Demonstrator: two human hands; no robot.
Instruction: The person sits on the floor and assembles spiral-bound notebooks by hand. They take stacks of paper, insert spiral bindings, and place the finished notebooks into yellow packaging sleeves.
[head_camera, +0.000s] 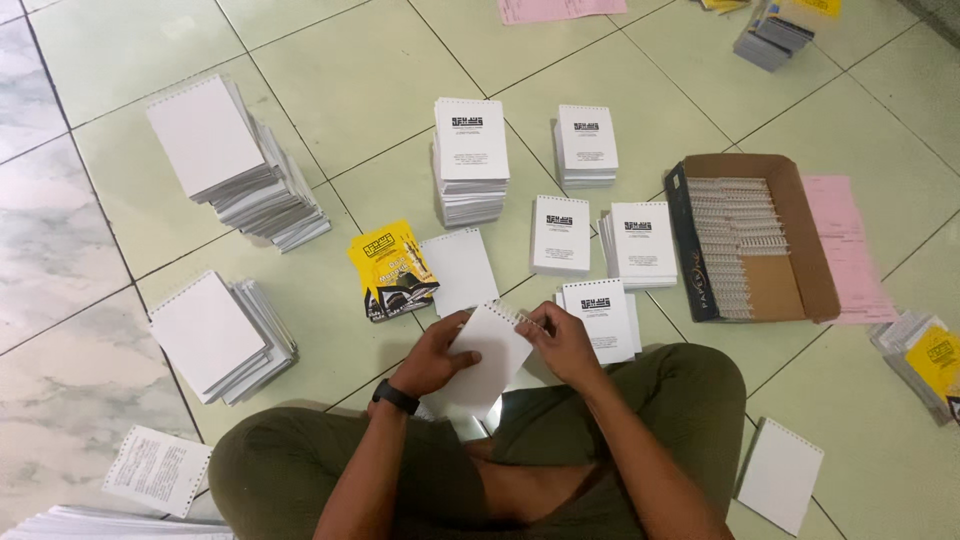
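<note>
Both hands grip one white punched booklet (487, 358) at lower centre — the left hand (432, 358) flat beneath to steady it, the right hand (560, 340) pinching its perforated top edge. Sorted stacks (238, 165) fan across the tiled floor (350, 80), with the box of wire coils (745, 240) at right — all seemingly within reach.

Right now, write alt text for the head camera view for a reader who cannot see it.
A person sitting cross-legged on a tiled floor holds a white punched pad with the left hand and right hand. Around them lie stacks of white pads, yellow covers, and a cardboard box of wire spiral bindings.
</note>
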